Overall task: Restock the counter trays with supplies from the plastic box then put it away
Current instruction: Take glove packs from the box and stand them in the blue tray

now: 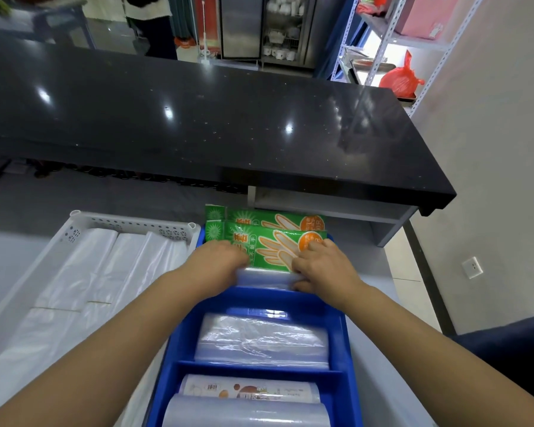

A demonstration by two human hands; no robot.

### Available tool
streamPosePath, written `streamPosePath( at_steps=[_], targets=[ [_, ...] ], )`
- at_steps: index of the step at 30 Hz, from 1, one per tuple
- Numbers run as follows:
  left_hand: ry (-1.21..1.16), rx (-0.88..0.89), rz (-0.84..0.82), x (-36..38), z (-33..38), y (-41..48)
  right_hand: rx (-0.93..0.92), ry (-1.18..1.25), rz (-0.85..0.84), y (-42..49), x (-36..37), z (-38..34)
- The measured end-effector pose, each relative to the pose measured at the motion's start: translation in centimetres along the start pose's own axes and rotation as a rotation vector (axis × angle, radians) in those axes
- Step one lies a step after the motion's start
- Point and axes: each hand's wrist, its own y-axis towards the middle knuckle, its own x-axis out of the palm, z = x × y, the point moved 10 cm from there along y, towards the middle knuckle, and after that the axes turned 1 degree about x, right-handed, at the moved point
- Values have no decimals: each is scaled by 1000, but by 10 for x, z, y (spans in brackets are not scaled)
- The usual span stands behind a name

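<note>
A blue divided tray lies on the grey counter in front of me. Its far compartment holds two green glove packets standing on edge and a clear roll of plastic bags. My left hand and my right hand grip the two ends of that roll, fingers pressed against the front glove packet. The middle compartment holds another clear roll. The near compartment holds a printed roll and a clear roll. The plastic box is not in view.
A white perforated tray with folded white plastic bags sits left of the blue tray. A raised black countertop runs across behind. Metal shelving with a red bag stands at the far right. A person stands beyond the counter.
</note>
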Motion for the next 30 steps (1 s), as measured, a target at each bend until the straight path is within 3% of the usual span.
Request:
streamPosePath(
  at_steps=[2,6,8,11,17,30],
  targets=[
    [-128,-69,-22,-5,-16,-7,-11,-4,-5,-3,-3,5],
    [-117,-197,316,-49,-39,-18,131,86,141,-10,-24,26],
    [-71,-301,391,-57,-46,-17,235,126,234,-17,-33,38],
    [-94,-445,337,-47,-57,-10,385,172,289,-25,-34,52],
    [-182,-569,346,-41,-72,-5,659,332,355,-42,-20,82],
    [-417,-553,459,-37,-67,4,692,306,296,-40,1,91]
  ],
)
